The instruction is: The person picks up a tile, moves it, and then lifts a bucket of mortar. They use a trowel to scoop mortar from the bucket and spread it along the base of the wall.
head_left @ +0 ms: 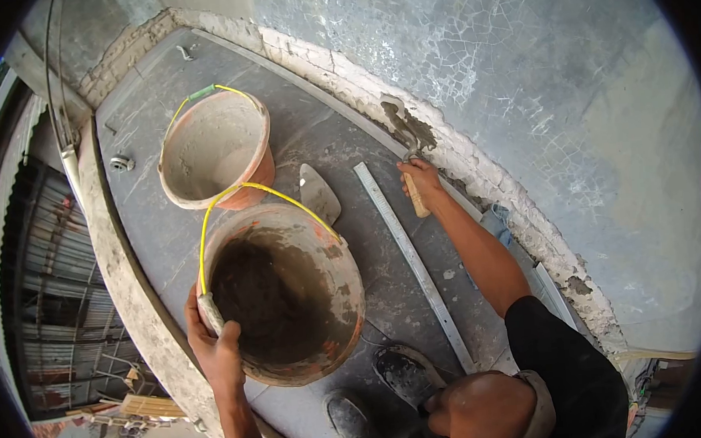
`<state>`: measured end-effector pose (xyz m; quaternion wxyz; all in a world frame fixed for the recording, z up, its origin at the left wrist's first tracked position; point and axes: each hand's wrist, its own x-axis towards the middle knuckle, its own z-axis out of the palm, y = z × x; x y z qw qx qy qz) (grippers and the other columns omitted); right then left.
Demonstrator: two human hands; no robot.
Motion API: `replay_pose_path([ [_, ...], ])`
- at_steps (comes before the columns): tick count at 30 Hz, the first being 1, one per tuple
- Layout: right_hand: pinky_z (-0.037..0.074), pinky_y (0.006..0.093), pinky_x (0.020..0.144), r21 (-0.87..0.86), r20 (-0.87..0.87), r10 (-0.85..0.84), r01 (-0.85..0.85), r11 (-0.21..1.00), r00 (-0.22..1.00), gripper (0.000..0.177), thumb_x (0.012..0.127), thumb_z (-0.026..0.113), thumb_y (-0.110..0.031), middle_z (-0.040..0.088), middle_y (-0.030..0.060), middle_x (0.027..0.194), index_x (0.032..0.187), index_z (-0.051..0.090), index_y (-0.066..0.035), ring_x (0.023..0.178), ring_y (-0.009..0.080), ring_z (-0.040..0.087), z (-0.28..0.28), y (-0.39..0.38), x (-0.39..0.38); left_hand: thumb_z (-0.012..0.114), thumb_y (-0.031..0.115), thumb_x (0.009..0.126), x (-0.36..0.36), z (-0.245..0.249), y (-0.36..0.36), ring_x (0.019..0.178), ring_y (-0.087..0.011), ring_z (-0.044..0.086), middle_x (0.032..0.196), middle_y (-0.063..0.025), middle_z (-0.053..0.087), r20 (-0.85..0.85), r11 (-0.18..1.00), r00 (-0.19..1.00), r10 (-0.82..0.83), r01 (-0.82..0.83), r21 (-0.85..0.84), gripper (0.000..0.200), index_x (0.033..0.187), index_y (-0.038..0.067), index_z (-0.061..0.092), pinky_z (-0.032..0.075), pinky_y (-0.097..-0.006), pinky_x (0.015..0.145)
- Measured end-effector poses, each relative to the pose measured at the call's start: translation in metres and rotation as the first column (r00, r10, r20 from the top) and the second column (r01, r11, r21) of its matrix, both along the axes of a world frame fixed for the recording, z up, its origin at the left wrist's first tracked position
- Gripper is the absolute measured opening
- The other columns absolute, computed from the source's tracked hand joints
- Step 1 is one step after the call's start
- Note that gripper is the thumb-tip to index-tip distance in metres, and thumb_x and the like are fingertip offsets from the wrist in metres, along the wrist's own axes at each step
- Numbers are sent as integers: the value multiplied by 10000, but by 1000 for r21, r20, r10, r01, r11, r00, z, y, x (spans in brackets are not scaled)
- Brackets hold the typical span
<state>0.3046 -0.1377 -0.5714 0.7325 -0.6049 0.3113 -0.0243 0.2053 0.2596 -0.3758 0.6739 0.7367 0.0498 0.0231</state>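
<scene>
My left hand (pixel 216 352) is closed around the grip (pixel 210 314) of a yellow bucket handle. That orange-brown bucket (pixel 350 295) holds dark wet mortar (pixel 263 304) and stands in front of me. With my right hand (pixel 423 179) I grip the wooden handle of a trowel (pixel 416 200). Its narrow metal end reaches the rough strip at the wall's foot, over a patch of wet mortar (pixel 421 131). A broad trowel blade (pixel 319 193) lies beside the bucket, and whether it has a handle is hidden behind the rim.
Behind stands a second bucket (pixel 214 147), its inside coated grey. A long metal bar (pixel 414 267) lies on the grey ledge floor, near my shoes (pixel 408 374). The cracked wall (pixel 518 72) bounds the right. A raised concrete edge (pixel 124 265) runs along the left, with a drop beyond.
</scene>
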Motion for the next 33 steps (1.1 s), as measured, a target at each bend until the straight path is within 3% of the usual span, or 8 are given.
replay_pose_path([
  [2,407,269,381,238,5,-57,54,970,998,213,781,677,-224,527,40,605,834,523,-89,429,139,483,-3,-1,9,495,3,581,0,0,0,1144,-216,459,1216,-140,469,-3,1000,1000,1,-1,-11,715,1277,-77,353,307,-310,1019],
  [14,388,282,346,155,39,-323,313,937,946,213,818,636,-225,497,39,588,799,490,-72,405,141,474,4,43,2,472,-21,578,0,-2,7,1144,-218,460,1217,-144,467,-37,999,999,32,-33,-40,713,1277,-81,348,316,-311,1010],
  [17,381,274,342,96,57,-287,281,955,956,212,834,619,-234,488,35,583,795,481,-77,401,132,469,4,52,-14,479,17,589,0,-3,7,1046,-193,515,1156,-136,500,-7,998,999,43,-43,54,719,1294,-50,356,380,-271,929],
  [19,379,275,340,57,63,-261,258,965,963,212,839,614,-237,485,33,581,794,477,-81,398,129,467,10,58,-28,474,-33,576,1,0,5,1150,-220,458,1229,-148,456,-56,999,998,29,-30,-14,729,1288,-82,326,315,-307,1011],
  [23,377,279,337,-45,6,-176,176,983,984,211,848,606,-243,479,28,577,800,468,-90,394,124,467,9,52,-30,473,-37,576,2,2,-2,1153,-215,455,1229,-144,454,-36,999,999,-18,17,-38,730,1289,-81,323,314,-304,1010],
  [30,362,270,327,-3,-29,-115,115,993,993,271,829,626,-262,483,36,577,916,497,-41,380,125,466,8,5,-36,462,-19,579,-2,4,-6,1111,-189,472,1206,-138,465,5,999,999,-40,40,-13,729,1296,-70,342,341,-262,956],
  [33,370,267,334,-110,-50,-80,74,991,996,232,821,639,-269,491,30,581,825,485,-96,394,123,471,15,-9,-62,462,-24,574,-2,4,-3,1118,-194,472,1206,-138,467,-33,999,999,-23,22,-27,732,1295,-69,344,339,-267,964],
])
